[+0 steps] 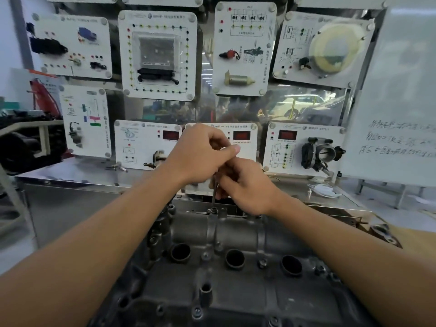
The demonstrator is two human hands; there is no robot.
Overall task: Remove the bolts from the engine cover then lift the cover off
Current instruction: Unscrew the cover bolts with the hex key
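Fingers of the left hand [200, 154] are curling round the top of a thin dark steel key [214, 192]; the right hand [247, 187] is gripping its shaft below. The key is standing upright, tip meeting a dark bolt [213, 210] at the far edge of the grey cast-metal engine cover [236, 234], whose three round wells [234, 258] are showing nothing inside.

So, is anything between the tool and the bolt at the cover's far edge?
Nothing visible. The left hand and right hand grip the tool; its shaft runs straight down to the bolt on the cover.
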